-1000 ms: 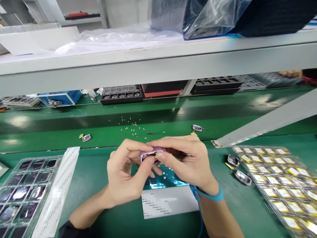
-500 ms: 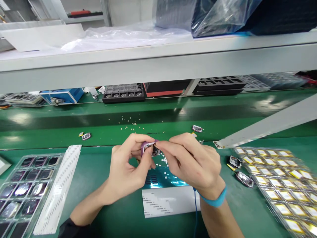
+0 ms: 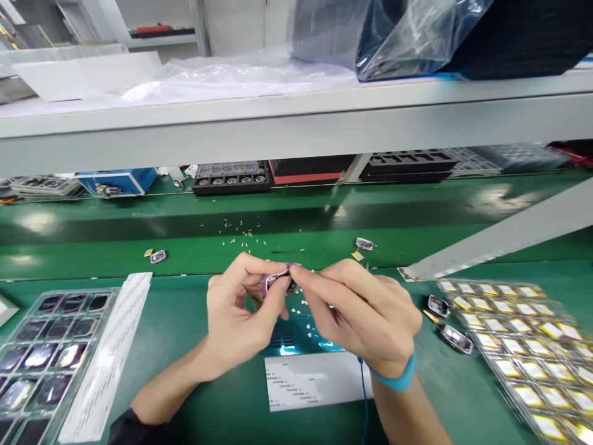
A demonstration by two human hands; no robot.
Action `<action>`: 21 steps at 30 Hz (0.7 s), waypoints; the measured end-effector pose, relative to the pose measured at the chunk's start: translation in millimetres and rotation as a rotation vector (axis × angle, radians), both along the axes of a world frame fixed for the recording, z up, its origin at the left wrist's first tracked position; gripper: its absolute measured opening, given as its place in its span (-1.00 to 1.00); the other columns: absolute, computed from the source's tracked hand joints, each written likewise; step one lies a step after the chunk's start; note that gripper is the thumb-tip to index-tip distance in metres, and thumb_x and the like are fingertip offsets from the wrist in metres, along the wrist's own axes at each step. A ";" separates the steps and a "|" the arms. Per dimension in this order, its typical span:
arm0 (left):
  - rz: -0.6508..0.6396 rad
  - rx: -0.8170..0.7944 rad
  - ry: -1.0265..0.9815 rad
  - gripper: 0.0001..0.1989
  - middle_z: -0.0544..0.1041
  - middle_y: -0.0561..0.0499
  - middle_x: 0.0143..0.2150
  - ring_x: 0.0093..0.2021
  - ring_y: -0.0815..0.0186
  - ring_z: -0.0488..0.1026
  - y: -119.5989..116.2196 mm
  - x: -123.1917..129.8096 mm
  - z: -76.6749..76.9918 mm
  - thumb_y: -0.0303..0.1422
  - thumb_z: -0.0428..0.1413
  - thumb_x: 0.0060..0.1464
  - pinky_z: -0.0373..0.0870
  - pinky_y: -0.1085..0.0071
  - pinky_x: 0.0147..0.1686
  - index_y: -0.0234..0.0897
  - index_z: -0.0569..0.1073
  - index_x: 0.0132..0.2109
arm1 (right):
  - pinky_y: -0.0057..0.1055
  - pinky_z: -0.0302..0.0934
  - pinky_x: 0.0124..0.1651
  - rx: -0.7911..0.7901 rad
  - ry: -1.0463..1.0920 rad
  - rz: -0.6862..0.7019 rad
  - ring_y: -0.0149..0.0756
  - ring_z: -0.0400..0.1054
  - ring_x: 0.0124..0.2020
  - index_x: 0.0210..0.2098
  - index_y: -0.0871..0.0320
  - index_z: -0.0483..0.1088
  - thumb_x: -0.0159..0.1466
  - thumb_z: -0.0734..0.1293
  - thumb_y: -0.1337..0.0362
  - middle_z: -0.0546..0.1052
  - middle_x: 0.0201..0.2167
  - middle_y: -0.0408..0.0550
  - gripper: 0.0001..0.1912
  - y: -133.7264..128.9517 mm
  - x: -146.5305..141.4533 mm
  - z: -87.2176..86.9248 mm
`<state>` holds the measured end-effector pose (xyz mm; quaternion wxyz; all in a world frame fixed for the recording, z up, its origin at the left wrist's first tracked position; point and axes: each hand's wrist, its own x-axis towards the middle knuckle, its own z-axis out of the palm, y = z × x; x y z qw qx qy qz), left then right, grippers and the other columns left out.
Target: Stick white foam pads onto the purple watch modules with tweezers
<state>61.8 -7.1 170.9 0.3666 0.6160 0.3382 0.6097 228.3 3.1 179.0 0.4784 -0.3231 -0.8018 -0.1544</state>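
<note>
My left hand (image 3: 245, 309) grips a small purple-rimmed watch case (image 3: 273, 283) between thumb and fingers, its open side with electronics tilted toward me. The fingertips of my right hand (image 3: 365, 312) are pinched together at the case's right edge; whatever lies between them is hidden. A blue band circles my right wrist. Below the hands lies a shiny blue film sheet (image 3: 296, 343) with small white bits on it. In front of that is a white printed sheet (image 3: 315, 383), with a blue cord (image 3: 364, 395) across its right end.
On the left stand a clear tray of dark watch screens (image 3: 55, 346) and a white strip sheet (image 3: 109, 358). To the right are a tray of yellow-edged batteries (image 3: 519, 337) and two loose watch cases (image 3: 456, 339). Tiny pieces (image 3: 245, 233) lie scattered behind. A slanted white post (image 3: 500, 232) and shelf (image 3: 296, 123) frame the bench.
The view has shifted slightly. My right hand has turned a little at the case's edge, its fingertips still pinched there. My left hand keeps its hold on the case.
</note>
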 end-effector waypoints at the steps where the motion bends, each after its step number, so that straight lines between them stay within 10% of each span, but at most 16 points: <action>1: 0.006 0.007 -0.005 -0.89 0.59 0.11 -0.50 -0.63 0.42 0.49 -0.2 0.4 0.4 -0.55 0.20 0.22 0.39 0.54 -0.67 -0.25 0.49 -0.17 | -0.45 0.22 -0.55 -0.034 -0.001 0.020 -0.43 0.34 -0.56 -0.05 0.03 0.54 0.30 0.34 0.54 0.51 -0.49 -0.19 -0.67 -1.2 0.1 2.2; 15: 0.052 0.133 0.090 -0.82 0.55 0.13 -0.52 -0.62 0.41 0.50 -6.2 2.9 -4.4 -0.60 0.21 0.17 0.41 0.53 -0.64 -0.24 0.49 -0.17 | -0.48 -0.10 -0.64 -0.698 0.462 0.351 -0.55 0.00 -0.65 -0.33 0.16 0.51 0.35 0.38 0.31 0.31 -0.51 -0.25 -0.89 2.2 -5.8 11.1; 21: 0.039 0.182 0.096 -0.79 0.61 0.10 -0.47 -0.65 0.47 0.42 -10.6 1.5 -1.5 -0.60 0.25 0.14 0.38 0.56 -0.63 -0.25 0.51 -0.13 | -0.49 -0.06 -0.60 -0.679 0.512 0.380 -0.53 0.04 -0.63 -0.37 0.15 0.52 0.33 0.41 0.31 0.30 -0.57 -0.26 -0.88 -3.9 -3.4 19.1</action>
